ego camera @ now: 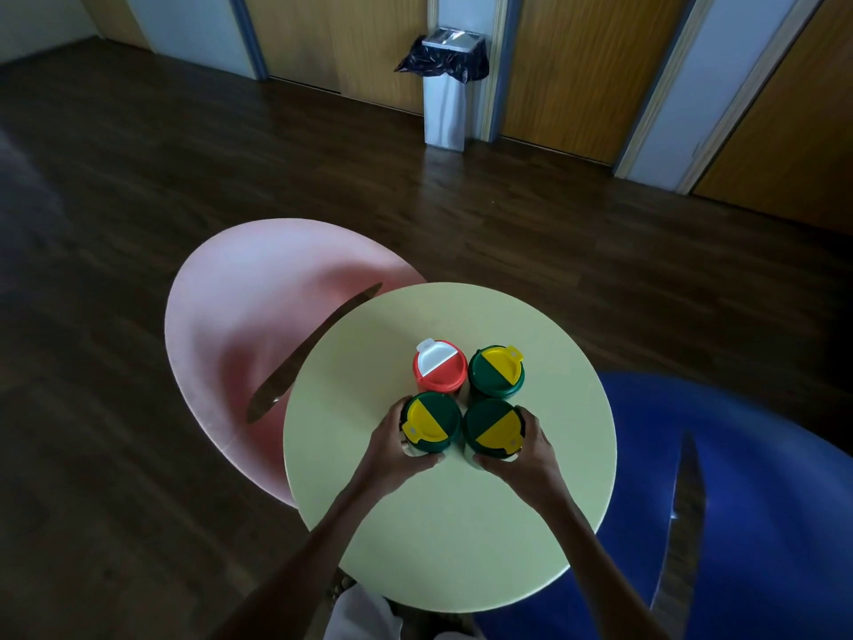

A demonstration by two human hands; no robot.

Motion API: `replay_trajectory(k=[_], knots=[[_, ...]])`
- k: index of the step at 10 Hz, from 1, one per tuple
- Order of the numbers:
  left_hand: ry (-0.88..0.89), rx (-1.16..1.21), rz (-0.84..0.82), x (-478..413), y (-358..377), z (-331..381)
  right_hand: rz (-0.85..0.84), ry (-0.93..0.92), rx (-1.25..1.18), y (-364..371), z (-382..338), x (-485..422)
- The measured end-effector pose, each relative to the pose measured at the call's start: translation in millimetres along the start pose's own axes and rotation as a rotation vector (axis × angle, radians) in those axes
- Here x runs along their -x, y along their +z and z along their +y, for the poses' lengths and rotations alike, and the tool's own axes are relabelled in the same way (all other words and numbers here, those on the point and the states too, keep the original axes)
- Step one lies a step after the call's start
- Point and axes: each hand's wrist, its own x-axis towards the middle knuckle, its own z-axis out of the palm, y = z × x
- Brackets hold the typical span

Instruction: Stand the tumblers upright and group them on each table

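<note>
Several tumblers stand upright in a tight cluster on the round pale-green table point(461, 538). At the back left is a red tumbler with a white flip lid point(438, 368). Beside it at the back right is a green tumbler with a yellow flip lid point(496, 371). My left hand point(392, 448) wraps the front left green-and-yellow tumbler point(431, 423). My right hand point(526, 455) wraps the front right green-and-yellow tumbler point(491, 427). Both front tumblers touch or nearly touch each other and the back pair.
A pink round chair point(240, 325) sits left of the table and a blue chair point(747, 478) sits right of it. A metal bin with a dark liner point(445, 85) stands against the far wall of wooden doors. Dark wooden floor surrounds everything.
</note>
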Motion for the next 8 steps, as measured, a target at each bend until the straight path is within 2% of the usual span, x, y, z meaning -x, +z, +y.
replay_trajectory(k=[3,4,5,6,7,8], knots=[[0.007,-0.035,-0.033,4,-3,16,-0.018,0.013,0.037,-3,-2,1],[0.038,-0.029,0.062,10,-5,40,0.039,0.043,0.055,-13,-9,1],[0.167,-0.076,0.176,10,-6,58,0.17,-0.013,0.108,-31,-21,1],[0.287,-0.284,0.246,8,-8,81,0.266,-0.093,0.281,-51,-40,6],[0.415,-0.449,0.285,5,-10,104,0.268,-0.152,0.472,-71,-64,17],[0.483,-0.589,0.285,19,-11,115,0.363,-0.274,0.642,-74,-78,38]])
